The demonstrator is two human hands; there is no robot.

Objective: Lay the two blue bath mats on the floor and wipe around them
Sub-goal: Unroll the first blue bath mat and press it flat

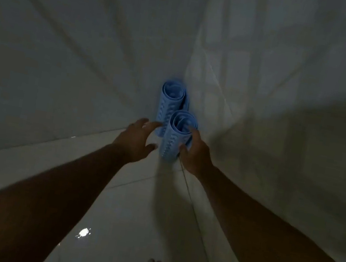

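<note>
Now R hand [194,152] grips near rolled mat [176,137] – L hand [137,139] spread loose, far rolled mat [171,102] upright behind.

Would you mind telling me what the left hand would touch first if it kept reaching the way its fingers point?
Probably the nearer rolled blue mat: the left hand is open, fingers aimed right at its side. Depth is unclear.

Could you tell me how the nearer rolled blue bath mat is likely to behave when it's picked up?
The nearer rolled mat stands on end, so a nudge could probably tip it. Its loose coil suggests floppy rubber that may unroll once lifted. The glossy floor may let it slide.
</note>
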